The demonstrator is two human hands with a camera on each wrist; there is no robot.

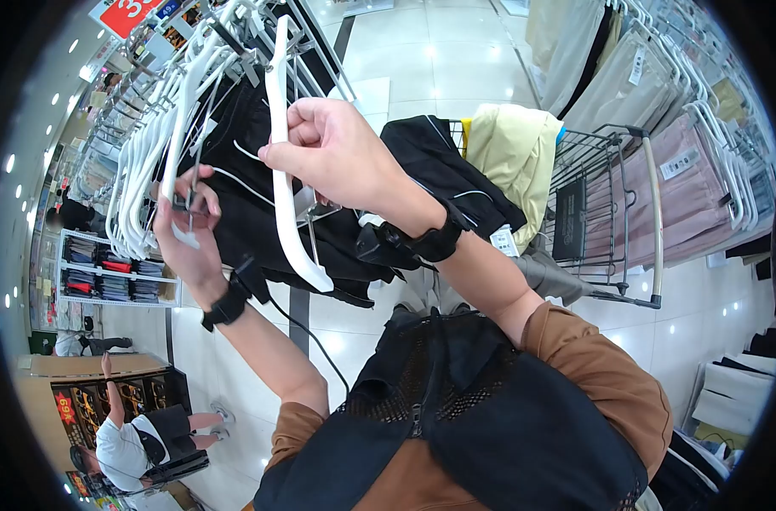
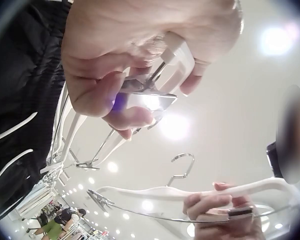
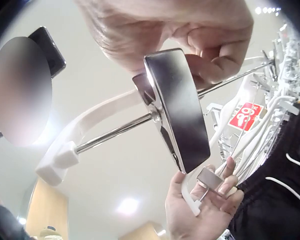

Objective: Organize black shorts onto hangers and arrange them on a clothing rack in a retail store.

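Observation:
My right hand [image 1: 341, 149] grips the body of a white hanger [image 1: 280, 170]. A large metal clip [image 3: 177, 110] on its bar fills the middle of the right wrist view, with no garment in it. The fingers of my left hand [image 1: 192, 226] curl round a metal clip [image 2: 147, 97] near the white end of a second hanger [image 1: 182, 115]. Between and behind both hands hangs a black garment [image 1: 243, 204] with white drawstrings; the left wrist view shows its gathered waistband [image 2: 45, 75]. Whether a clip holds it is hidden.
Many white hangers [image 1: 137, 183] fill the rack at left. A wire cart [image 1: 609, 213] at right carries black clothes [image 1: 443, 166] and a pale yellow garment [image 1: 511, 153]. Pink trousers [image 1: 660, 196] hang beyond it. A person in white [image 1: 124, 447] is at the lower left.

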